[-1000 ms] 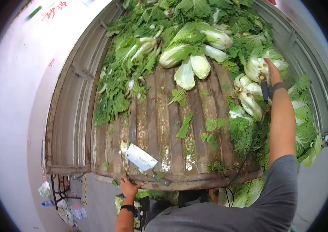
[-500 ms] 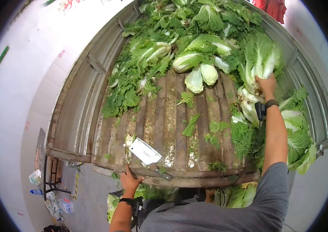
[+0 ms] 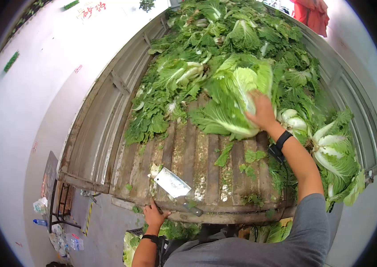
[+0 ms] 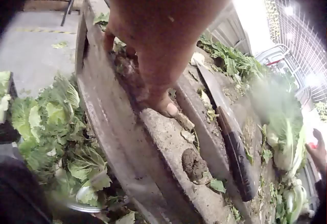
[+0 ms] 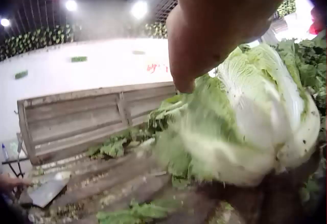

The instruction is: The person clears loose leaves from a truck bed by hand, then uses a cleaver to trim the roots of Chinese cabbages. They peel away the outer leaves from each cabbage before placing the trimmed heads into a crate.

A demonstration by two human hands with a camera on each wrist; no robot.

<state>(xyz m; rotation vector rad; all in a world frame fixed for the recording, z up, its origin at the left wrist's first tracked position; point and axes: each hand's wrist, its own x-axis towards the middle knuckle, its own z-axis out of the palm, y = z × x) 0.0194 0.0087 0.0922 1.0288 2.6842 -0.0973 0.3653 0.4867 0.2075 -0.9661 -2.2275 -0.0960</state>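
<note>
A large leafy cabbage (image 3: 222, 109) is tilted over the middle of the wooden bed, and my right hand (image 3: 262, 111) grips it from the right side. In the right wrist view the cabbage (image 5: 255, 106) shows its pale base, leaves partly blurred, under the hand (image 5: 219, 25); some fingers are hidden. My left hand (image 3: 154, 218) rests on the bed's near edge, index finger extended. Beside it lies a cleaver (image 3: 172, 183), its dark handle towards the edge. The left wrist view shows the thumb of the left hand (image 4: 153, 50) against the edge, left of the cleaver's handle (image 4: 237, 165).
Loose leaves (image 3: 153, 113) and trimmings cover the far and left bed. More cabbages (image 3: 333, 151) lie along the right side wall (image 3: 355, 102). A small pale stump (image 3: 155, 170) touches the cleaver. Leafy greens (image 4: 56, 116) lie below the near edge.
My right hand has taken hold of a cabbage at the right side and moved it left to the middle, tipping it over. The left hand stays on the edge. The view has shifted.
</note>
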